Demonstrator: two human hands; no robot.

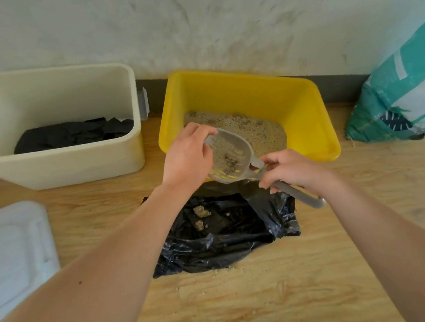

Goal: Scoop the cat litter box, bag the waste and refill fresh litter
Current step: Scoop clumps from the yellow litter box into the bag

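Hands (186, 154) (293, 170) hold clump-filled scoop (231, 154) over yellow box (305, 116) of litter (263, 133).

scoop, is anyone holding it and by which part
Both hands hold the litter scoop: the right hand grips its handle just behind the bowl, and the left hand has its fingers curled over the bowl's front rim.

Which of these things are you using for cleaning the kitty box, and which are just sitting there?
For the job: grey scoop, gripped by left hand and right hand; yellow litter box; black bag holding clumps; teal sack, probably fresh litter.

Just lying about: cream bin with dark plastic inside; white plastic container.
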